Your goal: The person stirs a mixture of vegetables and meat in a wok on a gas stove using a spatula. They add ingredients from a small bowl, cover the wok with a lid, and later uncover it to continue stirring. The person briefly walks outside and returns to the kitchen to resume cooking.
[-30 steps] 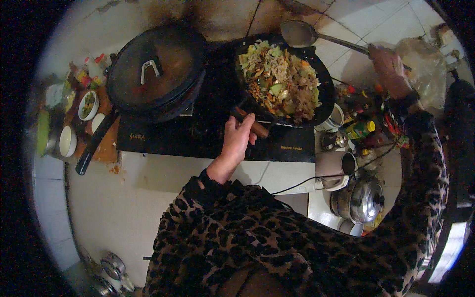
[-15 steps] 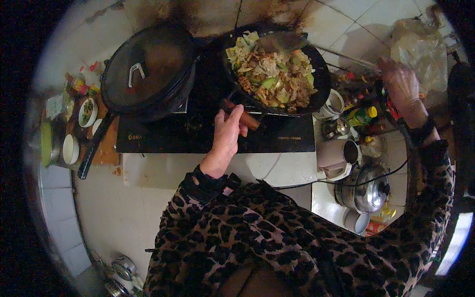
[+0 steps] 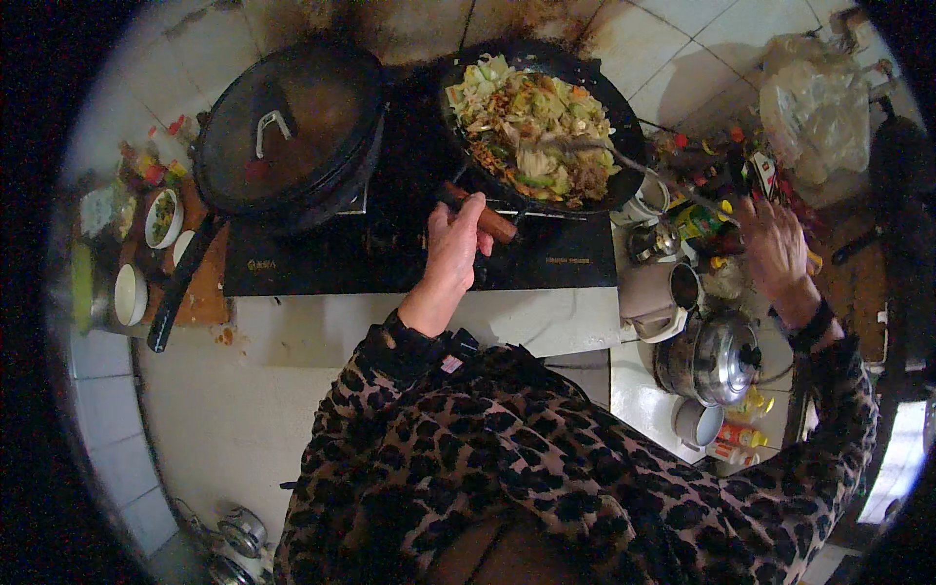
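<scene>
A black wok [image 3: 632,117] full of chopped cabbage and browned bits [image 3: 541,117] sits on the right of the cooktop. My left hand [image 3: 454,244] is closed round its short wooden handle [image 3: 495,222]. Out to the right, my right hand [image 3: 775,249] grips the far end of a long-handled wok spatula [image 3: 624,156]. The spatula's metal shaft crosses the wok's right rim, and its blade is partly buried in the food.
A large lidded pan [image 3: 317,146] stands on the left of the black cooktop [image 3: 322,263], its long handle [image 3: 180,292] jutting toward me. Bowls [image 3: 131,294] sit at far left. Bottles, a beige jug [image 3: 648,297] and a steel pot [image 3: 721,361] crowd the right.
My right hand has come down and nearer to me, drawing the spatula's blade from the wok's far side to the middle of the food. My left hand keeps its hold on the handle.
</scene>
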The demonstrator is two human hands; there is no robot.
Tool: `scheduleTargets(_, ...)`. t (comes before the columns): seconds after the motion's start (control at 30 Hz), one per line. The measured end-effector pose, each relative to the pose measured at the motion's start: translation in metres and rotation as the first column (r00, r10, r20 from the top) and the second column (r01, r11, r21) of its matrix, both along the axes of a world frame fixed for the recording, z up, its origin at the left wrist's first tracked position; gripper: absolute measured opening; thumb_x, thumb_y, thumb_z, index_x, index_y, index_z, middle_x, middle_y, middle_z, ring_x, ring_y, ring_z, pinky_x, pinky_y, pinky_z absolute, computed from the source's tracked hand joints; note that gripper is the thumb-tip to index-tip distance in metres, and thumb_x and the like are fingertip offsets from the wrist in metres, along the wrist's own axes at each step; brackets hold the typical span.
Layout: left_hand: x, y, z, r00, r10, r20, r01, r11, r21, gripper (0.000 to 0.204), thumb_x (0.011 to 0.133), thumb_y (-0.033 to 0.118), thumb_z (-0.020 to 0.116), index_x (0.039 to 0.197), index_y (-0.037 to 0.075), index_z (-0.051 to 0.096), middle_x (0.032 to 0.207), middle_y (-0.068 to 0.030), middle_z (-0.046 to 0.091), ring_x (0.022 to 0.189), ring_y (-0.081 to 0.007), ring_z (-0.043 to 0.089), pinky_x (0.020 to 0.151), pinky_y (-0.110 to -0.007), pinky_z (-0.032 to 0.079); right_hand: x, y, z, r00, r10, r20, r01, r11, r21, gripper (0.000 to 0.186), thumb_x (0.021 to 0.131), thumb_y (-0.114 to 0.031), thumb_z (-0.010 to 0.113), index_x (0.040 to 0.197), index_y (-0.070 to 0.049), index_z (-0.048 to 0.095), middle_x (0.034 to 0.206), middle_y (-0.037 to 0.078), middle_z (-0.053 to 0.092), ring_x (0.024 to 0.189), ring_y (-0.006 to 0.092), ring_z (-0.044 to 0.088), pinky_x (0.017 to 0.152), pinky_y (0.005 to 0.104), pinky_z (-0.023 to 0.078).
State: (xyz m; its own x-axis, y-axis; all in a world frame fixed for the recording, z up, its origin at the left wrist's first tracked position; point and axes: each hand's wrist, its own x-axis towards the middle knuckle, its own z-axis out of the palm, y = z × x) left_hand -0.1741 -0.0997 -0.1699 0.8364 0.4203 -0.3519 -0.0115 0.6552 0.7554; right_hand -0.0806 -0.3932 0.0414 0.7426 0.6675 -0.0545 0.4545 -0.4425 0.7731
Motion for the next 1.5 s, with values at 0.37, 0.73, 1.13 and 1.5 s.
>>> scheduleTargets(0.37, -0.002, 0.0, 0.006, 1.0, 0.001, -0.004, -0.001, 1.0, 0.007, 0.018, 0.082, 0.02, 0.057, 0.082, 0.005, 0.046, 0.059, -0.0028, 0.05, 0.038, -0.0101, 0.043, 0.033, -0.023, 0.033, -0.024, -0.006, 0.008, 0.995, 0.099, 0.0, -0.099, 0.995, -0.019, 0.028, 0.078, -0.015, 0.05, 0.103, -0.003, 0.048, 0.082, 0.01, 0.053, 0.079, 0.0253, 0.054, 0.07, 0.0343, 0.044)
scheduleTargets(0.73, -0.007, 0.002, 0.003, 0.997, -0.07, 0.022, 0.07, 0.998, 0.008, 0.026, 0.08, 0.022, 0.06, 0.087, 0.004, 0.044, 0.066, -0.0057, 0.052, 0.045, -0.0129, 0.046, 0.037, -0.026, 0.036, -0.038, 0.048, -0.02, 0.952, -0.154, -0.264, 0.205, 0.962, 0.179, 0.019, 0.085, -0.021, 0.046, 0.086, -0.002, 0.046, 0.071, 0.015, 0.055, 0.065, 0.0317, 0.057, 0.058, 0.0411, 0.046)
scheduleTargets(1.13, -0.006, -0.002, 0.008, 1.0, 0.007, -0.022, -0.007, 0.999, 0.031, 0.025, 0.081, 0.024, 0.058, 0.087, 0.003, 0.046, 0.061, -0.0045, 0.05, 0.041, -0.011, 0.043, 0.037, -0.024, 0.033, 0.112, 0.038, 0.032, 0.96, 0.279, -0.036, -0.249, 0.902, 0.353, 0.026, 0.08, -0.03, 0.055, 0.092, -0.007, 0.055, 0.078, 0.016, 0.058, 0.075, 0.0338, 0.056, 0.064, 0.0441, 0.044)
scheduleTargets(1.5, -0.003, -0.003, 0.007, 0.996, 0.021, -0.088, -0.016, 0.998, 0.063, 0.024, 0.081, 0.023, 0.057, 0.09, 0.004, 0.046, 0.064, -0.004, 0.051, 0.048, -0.0113, 0.045, 0.041, -0.024, 0.035, 0.256, 0.137, 0.003, 0.557, 0.827, -0.068, -0.796, 0.556, 0.239, 0.024, 0.074, -0.024, 0.062, 0.09, -0.009, 0.053, 0.073, 0.01, 0.057, 0.075, 0.0284, 0.057, 0.065, 0.0379, 0.043)
